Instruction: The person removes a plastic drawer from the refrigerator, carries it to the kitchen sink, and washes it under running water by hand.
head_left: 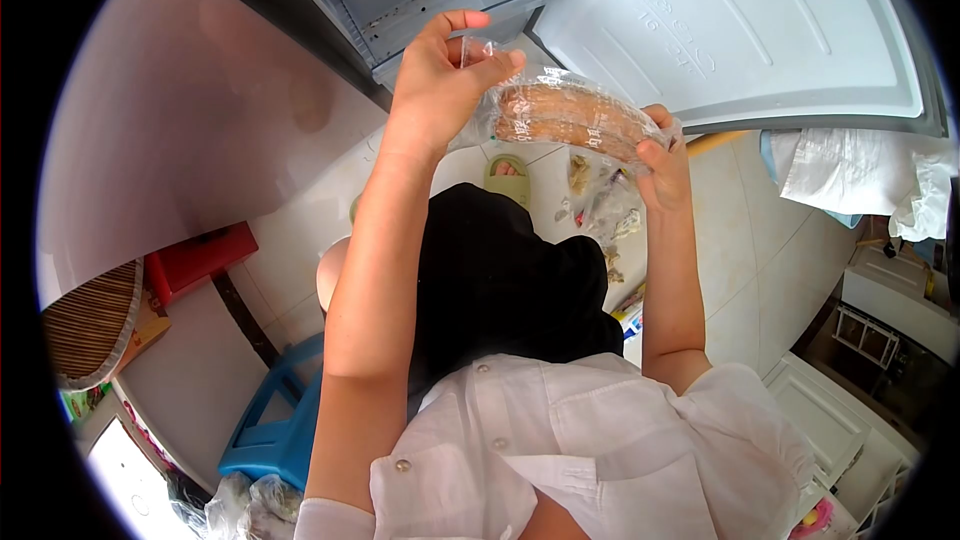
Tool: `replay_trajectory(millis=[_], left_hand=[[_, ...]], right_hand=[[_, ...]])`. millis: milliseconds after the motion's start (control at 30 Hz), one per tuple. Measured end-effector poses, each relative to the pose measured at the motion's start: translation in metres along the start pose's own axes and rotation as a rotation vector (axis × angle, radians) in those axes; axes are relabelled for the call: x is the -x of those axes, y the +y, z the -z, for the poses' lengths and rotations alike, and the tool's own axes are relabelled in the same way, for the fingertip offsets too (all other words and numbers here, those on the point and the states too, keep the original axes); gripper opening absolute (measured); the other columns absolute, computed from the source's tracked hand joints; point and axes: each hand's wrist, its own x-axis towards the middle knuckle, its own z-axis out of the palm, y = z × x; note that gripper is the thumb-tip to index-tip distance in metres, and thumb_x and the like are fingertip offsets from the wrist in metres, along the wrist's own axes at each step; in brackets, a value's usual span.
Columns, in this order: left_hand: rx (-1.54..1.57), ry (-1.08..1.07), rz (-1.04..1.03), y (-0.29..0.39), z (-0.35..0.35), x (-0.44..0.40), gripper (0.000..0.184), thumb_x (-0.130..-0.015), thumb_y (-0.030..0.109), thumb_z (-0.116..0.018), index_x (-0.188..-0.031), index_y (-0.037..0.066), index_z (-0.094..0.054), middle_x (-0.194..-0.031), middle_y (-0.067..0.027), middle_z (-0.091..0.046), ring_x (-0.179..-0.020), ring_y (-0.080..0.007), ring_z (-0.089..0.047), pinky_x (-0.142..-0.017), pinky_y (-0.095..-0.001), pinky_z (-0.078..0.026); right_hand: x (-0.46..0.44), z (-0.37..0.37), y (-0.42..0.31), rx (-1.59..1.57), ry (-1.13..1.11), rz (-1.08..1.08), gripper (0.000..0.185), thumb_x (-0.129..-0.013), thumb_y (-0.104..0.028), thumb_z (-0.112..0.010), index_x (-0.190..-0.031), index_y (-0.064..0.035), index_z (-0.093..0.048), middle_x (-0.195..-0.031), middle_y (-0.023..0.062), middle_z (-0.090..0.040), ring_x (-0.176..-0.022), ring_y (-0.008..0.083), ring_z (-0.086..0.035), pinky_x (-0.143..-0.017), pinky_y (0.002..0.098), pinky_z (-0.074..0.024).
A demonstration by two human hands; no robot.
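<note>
A clear plastic bag (pixel 575 118) with white print stretches between my two hands, in front of an open refrigerator. Long brown pieces of food, sausage-like in shape, lie side by side inside it; their exact kind is unclear. My left hand (pixel 447 80) pinches the bag's loose, crumpled end between thumb and fingers, with the index finger raised. At the other end, my right hand (pixel 664 162) grips the filled part, thumb on the near side. The bag hangs above the floor, slightly tilted down to the right.
The refrigerator door (pixel 720 30) stands wide at upper right, beside a clear-fronted drawer (pixel 430 15). Plastic bags with food bits (pixel 605 200) lie on the tiles near a green slipper (pixel 508 180). A blue stool (pixel 275 420) and a red box (pixel 200 262) are at left.
</note>
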Motion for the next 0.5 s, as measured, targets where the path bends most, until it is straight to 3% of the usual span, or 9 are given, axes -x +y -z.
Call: replay_trajectory(millis=[333,433,500], left_hand=[[0.006,0.011,-0.013,0.0000,0.0010,0.0005,0.047,-0.071,0.012,-0.075,-0.110,-0.002,-0.051,-0.078,-0.0046,-0.058,-0.072,-0.0113,-0.057,-0.065,-0.0241,-0.045],[0.018,0.013,0.029,0.0078,-0.0004,0.0044,0.046,-0.073,0.010,-0.075,-0.110,0.000,-0.050,-0.073,0.0003,-0.054,-0.072,-0.0102,-0.054,-0.071,-0.0229,-0.041],[-0.005,0.016,0.010,0.0050,0.0011,0.0031,0.047,-0.072,0.012,-0.075,-0.110,-0.001,-0.051,-0.077,-0.0031,-0.057,-0.072,-0.0111,-0.056,-0.068,-0.0239,-0.044]], right_hand=[[-0.0014,-0.0023,0.0001,-0.032,-0.016,-0.013,0.042,-0.065,-0.017,-0.081,-0.095,-0.0028,-0.057,-0.087,0.0021,-0.060,-0.081,0.0100,-0.055,-0.076,0.0245,-0.0436],[-0.0010,-0.0040,-0.0002,-0.036,-0.015,-0.015,0.042,-0.065,-0.018,-0.081,-0.095,-0.0029,-0.057,-0.087,0.0020,-0.060,-0.081,0.0099,-0.055,-0.076,0.0245,-0.0436],[-0.0011,-0.0043,0.0000,-0.037,-0.015,-0.015,0.042,-0.065,-0.018,-0.081,-0.096,-0.0029,-0.057,-0.087,0.0020,-0.060,-0.081,0.0098,-0.055,-0.076,0.0245,-0.0436]])
